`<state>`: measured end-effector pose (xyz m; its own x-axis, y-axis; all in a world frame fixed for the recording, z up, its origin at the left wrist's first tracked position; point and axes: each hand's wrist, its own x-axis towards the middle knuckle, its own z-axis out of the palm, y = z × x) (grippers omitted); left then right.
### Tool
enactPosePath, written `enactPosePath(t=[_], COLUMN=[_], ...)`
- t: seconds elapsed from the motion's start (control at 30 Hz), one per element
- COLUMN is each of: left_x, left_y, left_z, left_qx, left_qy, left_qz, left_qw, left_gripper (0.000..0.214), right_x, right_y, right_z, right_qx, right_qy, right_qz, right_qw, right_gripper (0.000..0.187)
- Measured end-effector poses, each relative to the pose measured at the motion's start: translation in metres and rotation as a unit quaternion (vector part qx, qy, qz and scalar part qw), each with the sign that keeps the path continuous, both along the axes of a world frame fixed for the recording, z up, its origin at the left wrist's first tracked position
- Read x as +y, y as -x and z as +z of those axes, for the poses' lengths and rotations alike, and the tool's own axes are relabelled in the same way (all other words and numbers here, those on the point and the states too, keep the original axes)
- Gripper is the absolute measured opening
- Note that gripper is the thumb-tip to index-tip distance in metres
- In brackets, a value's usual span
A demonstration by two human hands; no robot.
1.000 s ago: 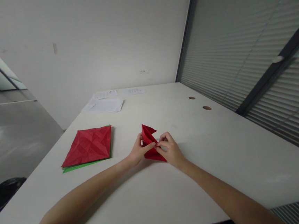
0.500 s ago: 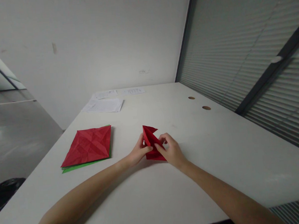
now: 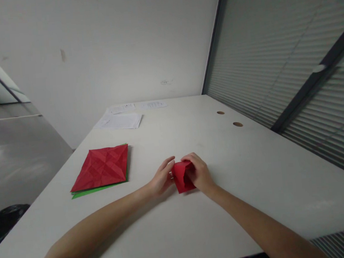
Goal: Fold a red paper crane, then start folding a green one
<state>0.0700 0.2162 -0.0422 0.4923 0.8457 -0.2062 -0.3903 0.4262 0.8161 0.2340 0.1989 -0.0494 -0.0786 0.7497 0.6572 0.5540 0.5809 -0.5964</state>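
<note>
Two hands, one red paper [image 3: 180, 175] between them, folded, just above or on the table [image 3: 181, 232]; contact underneath cannot be told. Right hand [image 3: 200, 174] is nearer: closed on the paper's right side, fingers over the top edge, thumb hidden, apparently in the fold. Left hand [image 3: 161, 180] sits just beside the left edge, fingers loosely parted, no firm pinch seen; light touch cannot be ruled out. Fold gapes toward the right palm; flat panel faces left hand and viewer. Long axis unclear, right hand covering one end. Creased stack [image 3: 104, 167] well apart, left.
</note>
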Motion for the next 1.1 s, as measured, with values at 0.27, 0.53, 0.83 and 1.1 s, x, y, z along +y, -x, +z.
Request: enactPosePath(t=[0.27, 0.53, 0.83, 1.1], left_x=[0.011, 0.022, 0.034, 0.026], left_y=[0.000, 0.007, 0.014, 0.010], left_z=[0.002, 0.007, -0.003, -0.002], left_qx=[0.004, -0.011, 0.020, 0.080], left_qy=[-0.020, -0.070, -0.088, -0.169], left_qz=[0.081, 0.112, 0.080, 0.022], left_qw=[0.997, 0.991, 0.993, 0.982], left_gripper=[0.050, 0.044, 0.035, 0.041], right_x=[0.014, -0.002, 0.015, 0.015], right_y=[-0.015, -0.004, -0.015, -0.009], right_z=[0.003, 0.006, 0.006, 0.009], right_qx=[0.018, -0.246, 0.147, 0.215], right_qy=[-0.071, -0.068, 0.053, 0.238], right_qz=[-0.154, 0.000, -0.055, 0.027], right_qw=[0.985, 0.967, 0.986, 0.947], right_gripper=[0.016, 0.012, 0.022, 0.030])
